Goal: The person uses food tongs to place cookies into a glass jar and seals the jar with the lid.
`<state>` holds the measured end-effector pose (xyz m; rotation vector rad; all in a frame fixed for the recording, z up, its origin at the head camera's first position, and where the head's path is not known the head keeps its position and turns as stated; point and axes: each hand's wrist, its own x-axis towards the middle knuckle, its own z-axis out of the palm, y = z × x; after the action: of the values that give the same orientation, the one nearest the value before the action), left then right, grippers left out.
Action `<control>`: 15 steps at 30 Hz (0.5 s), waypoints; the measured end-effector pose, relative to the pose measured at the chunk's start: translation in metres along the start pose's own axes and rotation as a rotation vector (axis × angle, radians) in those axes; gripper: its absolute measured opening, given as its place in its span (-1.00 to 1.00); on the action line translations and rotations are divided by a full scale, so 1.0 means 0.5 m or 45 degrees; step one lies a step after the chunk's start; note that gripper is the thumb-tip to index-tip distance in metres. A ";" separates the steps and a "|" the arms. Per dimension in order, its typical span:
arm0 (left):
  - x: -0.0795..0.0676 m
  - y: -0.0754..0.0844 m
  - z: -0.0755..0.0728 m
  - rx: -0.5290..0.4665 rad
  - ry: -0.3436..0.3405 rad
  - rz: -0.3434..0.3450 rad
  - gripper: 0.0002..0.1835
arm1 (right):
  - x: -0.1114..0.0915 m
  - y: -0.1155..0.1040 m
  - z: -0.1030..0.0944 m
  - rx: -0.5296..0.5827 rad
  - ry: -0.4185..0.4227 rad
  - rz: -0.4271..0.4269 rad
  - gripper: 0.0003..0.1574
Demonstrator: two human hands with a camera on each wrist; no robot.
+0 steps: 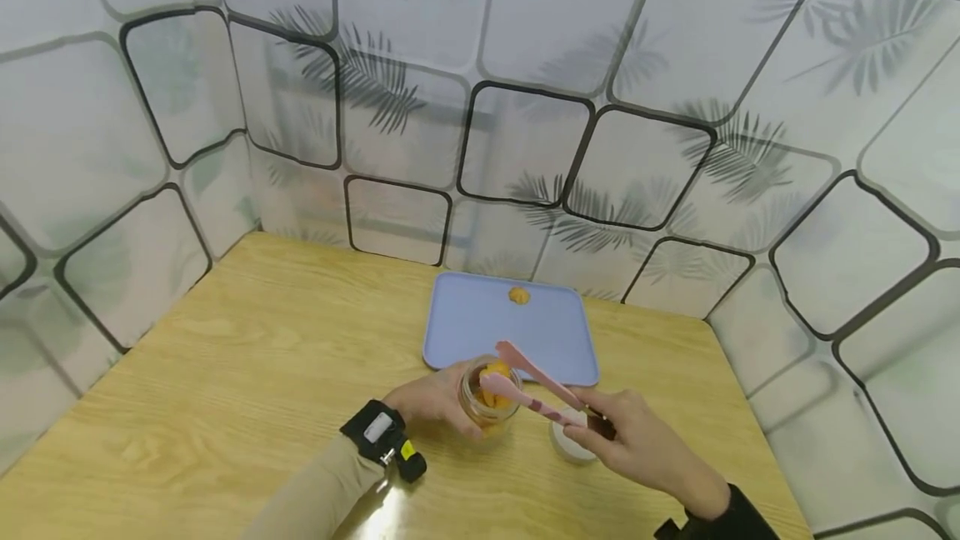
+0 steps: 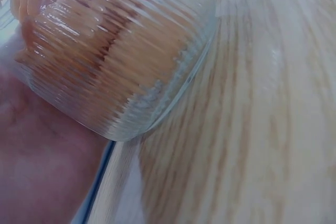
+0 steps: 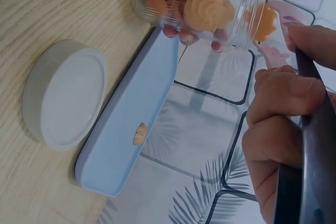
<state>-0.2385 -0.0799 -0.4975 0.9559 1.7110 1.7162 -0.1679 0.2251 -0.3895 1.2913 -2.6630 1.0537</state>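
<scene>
My left hand grips a ribbed clear glass jar with swirled cookies inside. In my right hand are pink tongs with dark handles. Their tips are spread at the jar's open mouth, and an orange cookie shows between them there. Whether both tips touch that cookie, I cannot tell. Beyond the jar lies a blue tray with one cookie near its far edge. A round white lid rests on the table, partly hidden under the right hand and tongs in the head view.
The wood-grain table reaches back to a patterned curtain that surrounds it on the left, back and right. The tray's far edge is close to the curtain. A wrist camera is strapped on the left wrist.
</scene>
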 end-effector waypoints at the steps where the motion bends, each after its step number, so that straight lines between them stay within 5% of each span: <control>1: 0.001 0.000 0.000 -0.007 -0.004 0.008 0.04 | 0.001 0.000 0.001 -0.007 -0.006 -0.004 -0.52; 4: 0.003 -0.002 -0.001 -0.046 -0.035 0.039 0.03 | 0.006 -0.002 0.002 -0.020 -0.039 0.007 -0.53; 11: 0.021 -0.009 -0.003 -0.115 -0.206 0.278 -0.20 | 0.017 -0.001 0.004 -0.082 -0.092 0.036 -0.60; 15: 0.017 -0.007 -0.004 -0.123 -0.189 0.232 -0.15 | 0.022 0.002 0.002 -0.060 -0.109 0.039 -0.58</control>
<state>-0.2457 -0.0742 -0.4996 1.1931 1.4716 1.7758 -0.1759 0.2173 -0.3878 1.3204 -2.7604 0.9538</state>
